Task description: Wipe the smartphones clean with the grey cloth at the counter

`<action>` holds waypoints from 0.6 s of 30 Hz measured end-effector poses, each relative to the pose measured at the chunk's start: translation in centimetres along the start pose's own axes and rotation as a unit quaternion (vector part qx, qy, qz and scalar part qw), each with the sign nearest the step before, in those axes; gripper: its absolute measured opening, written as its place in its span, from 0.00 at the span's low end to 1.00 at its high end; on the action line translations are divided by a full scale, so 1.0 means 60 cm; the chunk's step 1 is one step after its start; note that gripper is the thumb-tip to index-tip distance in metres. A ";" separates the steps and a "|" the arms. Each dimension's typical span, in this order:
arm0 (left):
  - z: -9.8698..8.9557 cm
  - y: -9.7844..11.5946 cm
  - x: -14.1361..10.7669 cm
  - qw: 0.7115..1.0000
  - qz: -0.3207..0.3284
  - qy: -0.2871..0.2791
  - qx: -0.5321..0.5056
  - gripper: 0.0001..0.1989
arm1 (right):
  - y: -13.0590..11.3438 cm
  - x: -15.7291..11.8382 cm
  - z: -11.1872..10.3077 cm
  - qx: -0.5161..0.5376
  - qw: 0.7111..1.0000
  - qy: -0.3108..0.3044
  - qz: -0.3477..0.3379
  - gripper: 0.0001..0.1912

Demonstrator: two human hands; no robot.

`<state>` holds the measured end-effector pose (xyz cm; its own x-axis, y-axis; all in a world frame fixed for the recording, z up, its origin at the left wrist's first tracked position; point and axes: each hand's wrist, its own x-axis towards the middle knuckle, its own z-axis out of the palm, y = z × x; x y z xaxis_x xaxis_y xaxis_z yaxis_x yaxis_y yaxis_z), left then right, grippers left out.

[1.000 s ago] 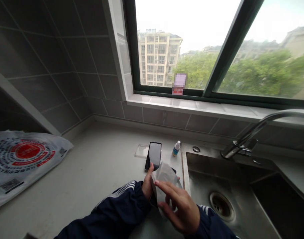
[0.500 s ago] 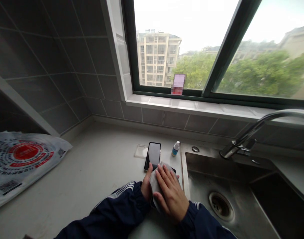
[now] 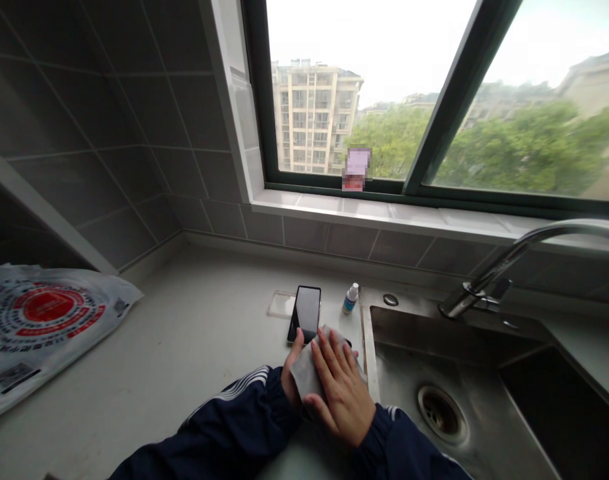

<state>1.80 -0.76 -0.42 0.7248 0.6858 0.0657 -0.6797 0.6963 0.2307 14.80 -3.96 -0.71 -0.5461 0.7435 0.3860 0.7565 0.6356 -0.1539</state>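
A grey cloth [image 3: 304, 375] lies spread beneath my right hand [image 3: 338, 390], whose fingers are laid together over it and press it down. Under the cloth, my left hand [image 3: 290, 373] cradles a dark flat phone-like slab [image 3: 348, 343]. Only a rounded dark corner of that slab shows; the cloth and my right hand hide the rest. My left thumb is up along the near side, and a fingertip peeks out at the far side. Just beyond my hands a black phone [image 3: 307, 310] rests face up on the counter.
Beside the phone are a clear phone case [image 3: 279, 304] and a small spray bottle [image 3: 349, 300]. At right is a steel sink [image 3: 409, 363] with a faucet [image 3: 504, 260]. A printed plastic bag [image 3: 49, 327] sits on the counter [image 3: 194, 320] at left.
My right hand has shifted slightly, still flat on the cloth. The cloth's left part now spreads wider toward my left thumb, and one corner pokes out at the right.
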 end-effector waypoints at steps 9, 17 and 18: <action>-0.010 0.002 -0.006 1.000 -0.015 -0.025 0.006 0.45 | -0.006 0.000 0.003 -0.009 1.000 0.005 0.009 0.43; 0.000 0.004 -0.010 0.999 -0.003 -0.049 0.017 0.43 | -0.024 -0.006 0.009 -0.009 0.999 0.018 0.038 0.42; -0.001 0.007 -0.011 0.998 -0.004 -0.052 0.023 0.42 | -0.028 -0.007 0.009 -0.008 0.999 0.019 0.044 0.42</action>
<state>1.03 -0.93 -0.44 0.7394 0.6533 0.1630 -0.6699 0.6894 0.2756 13.56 -5.24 -1.13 -0.4632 0.7881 0.4053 0.8069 0.5642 -0.1750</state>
